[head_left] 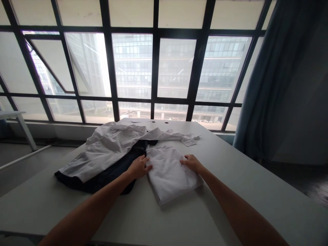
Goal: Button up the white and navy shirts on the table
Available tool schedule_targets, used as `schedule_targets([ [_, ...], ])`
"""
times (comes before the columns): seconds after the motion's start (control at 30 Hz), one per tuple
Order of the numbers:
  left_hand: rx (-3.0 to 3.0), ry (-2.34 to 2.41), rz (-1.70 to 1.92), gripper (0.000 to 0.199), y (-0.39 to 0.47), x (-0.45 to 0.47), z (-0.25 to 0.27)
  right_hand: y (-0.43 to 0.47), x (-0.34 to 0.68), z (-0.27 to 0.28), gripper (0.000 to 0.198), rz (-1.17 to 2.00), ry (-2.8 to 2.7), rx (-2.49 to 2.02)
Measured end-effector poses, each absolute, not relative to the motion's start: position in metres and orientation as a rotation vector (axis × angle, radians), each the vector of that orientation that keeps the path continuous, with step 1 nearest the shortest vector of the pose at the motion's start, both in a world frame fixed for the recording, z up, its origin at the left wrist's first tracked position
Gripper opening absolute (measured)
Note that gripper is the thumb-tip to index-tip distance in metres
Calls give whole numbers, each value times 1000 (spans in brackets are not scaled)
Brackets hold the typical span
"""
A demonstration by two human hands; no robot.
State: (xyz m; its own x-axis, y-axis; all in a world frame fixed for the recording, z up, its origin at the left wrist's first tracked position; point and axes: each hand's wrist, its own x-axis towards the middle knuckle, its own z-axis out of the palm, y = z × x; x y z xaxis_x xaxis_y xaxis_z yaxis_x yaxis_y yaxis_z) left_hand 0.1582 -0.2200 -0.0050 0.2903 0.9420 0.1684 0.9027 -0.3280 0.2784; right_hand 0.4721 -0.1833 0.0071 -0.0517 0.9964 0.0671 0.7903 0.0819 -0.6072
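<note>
A folded white shirt lies as a flat, slightly wrinkled rectangle on the white table. My left hand is at its left edge, the thumb on the cloth and the other fingers curled at the side. On the opposite side, my right hand pinches the far right edge; its fingertips are partly hidden. To the left, an unfolded white long-sleeved shirt is spread loosely, one sleeve stretching right behind the folded one. Dark navy cloth lies partly under it, close to my left hand.
The white table extends toward a wall of dark-framed windows, one pane tilted open at the left. A blue-grey curtain hangs at the right. Part of another white table stands at the far left.
</note>
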Motion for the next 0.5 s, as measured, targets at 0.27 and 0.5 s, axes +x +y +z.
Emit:
schedule_targets([
  [0.27,2374,1764,408,63,-224,160,-5,-191,461,7,25,356,-1707,-1751],
  [0.5,2305,1670,429,62,-231,150,4,-195,456,3,27,416,-1630,-1699],
])
